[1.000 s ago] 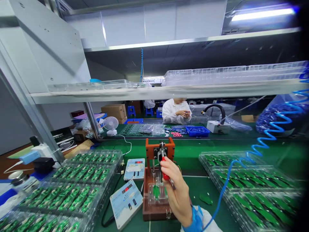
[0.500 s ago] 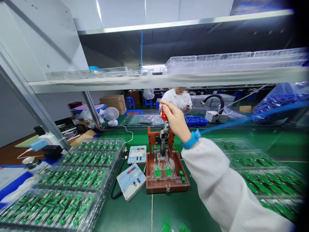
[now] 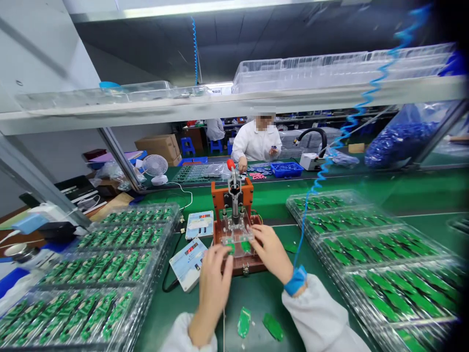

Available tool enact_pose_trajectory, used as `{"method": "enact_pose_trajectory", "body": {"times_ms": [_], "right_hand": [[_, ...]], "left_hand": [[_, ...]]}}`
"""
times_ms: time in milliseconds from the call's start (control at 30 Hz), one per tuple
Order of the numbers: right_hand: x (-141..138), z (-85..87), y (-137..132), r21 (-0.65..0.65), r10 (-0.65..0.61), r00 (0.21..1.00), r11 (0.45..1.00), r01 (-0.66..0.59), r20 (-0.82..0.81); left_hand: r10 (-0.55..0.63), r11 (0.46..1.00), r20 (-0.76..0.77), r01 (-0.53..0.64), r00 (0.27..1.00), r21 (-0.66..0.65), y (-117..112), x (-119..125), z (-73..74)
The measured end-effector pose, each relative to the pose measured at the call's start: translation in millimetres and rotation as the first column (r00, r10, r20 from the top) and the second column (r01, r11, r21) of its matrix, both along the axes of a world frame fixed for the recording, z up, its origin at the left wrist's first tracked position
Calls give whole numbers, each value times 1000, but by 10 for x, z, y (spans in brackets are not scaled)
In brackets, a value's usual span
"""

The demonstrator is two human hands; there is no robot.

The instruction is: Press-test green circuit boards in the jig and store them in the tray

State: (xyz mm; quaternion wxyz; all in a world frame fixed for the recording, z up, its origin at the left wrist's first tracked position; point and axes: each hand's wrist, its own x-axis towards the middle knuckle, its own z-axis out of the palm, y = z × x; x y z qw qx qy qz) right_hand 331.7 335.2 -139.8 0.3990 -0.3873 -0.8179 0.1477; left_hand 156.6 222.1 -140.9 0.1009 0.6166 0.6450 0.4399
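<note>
A clamp test fixture (image 3: 234, 266) with a wooden base stands ahead of me, its red-tipped lever (image 3: 230, 165) pointing up. Green circuit boards (image 3: 245, 246) sit in it at the front, partly covered by a clear plate and my fingers. My left hand (image 3: 215, 276) is at the fixture's front left corner, fingers bent and thumb apart, near the left board. At the right side, my right hand (image 3: 270, 250) reaches in with its fingertips by the clear plate; whether they touch it is unclear. Two loose green boards (image 3: 244, 322) lie on the bench in front.
Clear trays of green boards stand on the left (image 3: 106, 266) and right (image 3: 381, 249). Two meter boxes (image 3: 189, 264) with red digits sit beside the fixture. A blue coiled cord (image 3: 322, 171) runs to my right wrist strap. A co-worker (image 3: 256, 139) sits across the bench.
My right hand has let go of the red lever handle and come down to the fixture's front. My left hand has come into view. The camera view has shifted.
</note>
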Motion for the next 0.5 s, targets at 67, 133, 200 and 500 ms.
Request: {"method": "enact_pose_trajectory", "body": {"times_ms": [67,133,200,500], "right_hand": [[-80,-86,-95,9,-4,995,1000,3,99],[-151,-61,-110,2,-2,991,1000,2,134],[-175,15,-87,-26,30,996,999,-28,81],[149,119,-677,-582,-45,843,742,-332,-537]], "left_hand": [[78,996,-150,-70,986,57,206,-146,10],[65,997,-259,-55,964,48,356,-201,3],[54,998,-291,-42,955,48,427,-213,-5],[88,996,100,-90,991,22,-55,-99,-175]]}}
